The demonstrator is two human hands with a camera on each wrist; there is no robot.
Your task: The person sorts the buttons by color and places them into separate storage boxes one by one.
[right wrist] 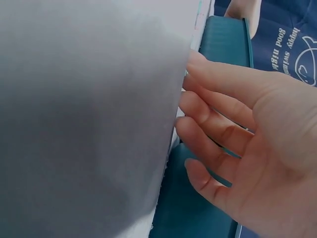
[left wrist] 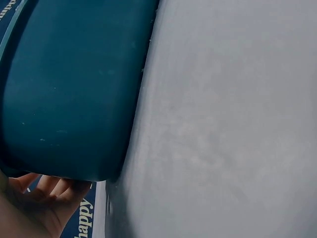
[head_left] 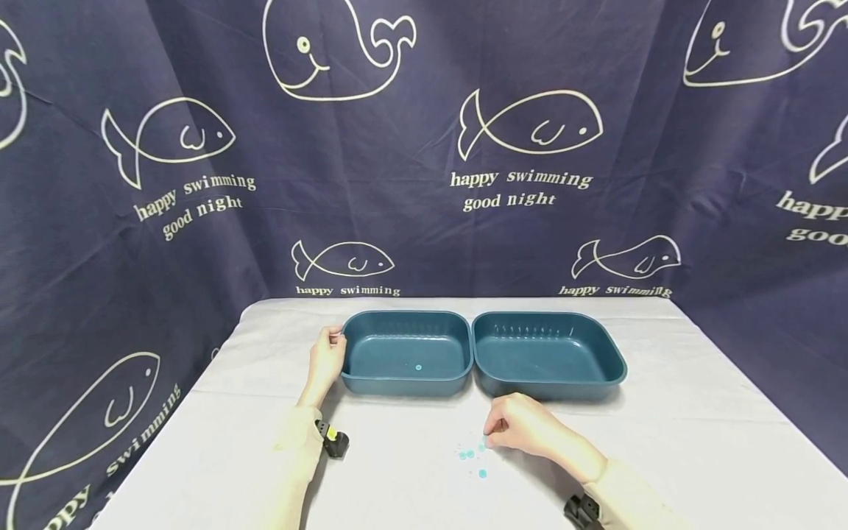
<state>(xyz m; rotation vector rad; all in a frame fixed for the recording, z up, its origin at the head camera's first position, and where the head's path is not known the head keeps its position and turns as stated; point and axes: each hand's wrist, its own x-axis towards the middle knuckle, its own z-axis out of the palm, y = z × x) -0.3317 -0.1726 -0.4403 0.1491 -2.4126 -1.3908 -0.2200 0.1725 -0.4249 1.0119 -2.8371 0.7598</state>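
My left hand [head_left: 327, 357] holds the left end of the left blue-green plastic basin [head_left: 407, 386]; in the left wrist view its fingers [left wrist: 62, 191] lie against the end wall. One small light-blue button [head_left: 419, 367] lies on that basin's floor. On the white cloth, my right hand [head_left: 523, 425] has thumb and index finger together at a light-blue button [head_left: 482, 447], seemingly pinching it. Several more buttons [head_left: 470, 454] lie just left of and below the fingertips. In the right wrist view the other fingers [right wrist: 213, 124] are loosely bent, and the fingertips are partly hidden.
A second blue-green basin [head_left: 550, 390] stands against the left one's right side, behind my right hand. Both rest on a white-covered table [head_left: 397, 471]. A dark blue curtain [head_left: 424, 221] with fish and whale drawings hangs behind and along the sides.
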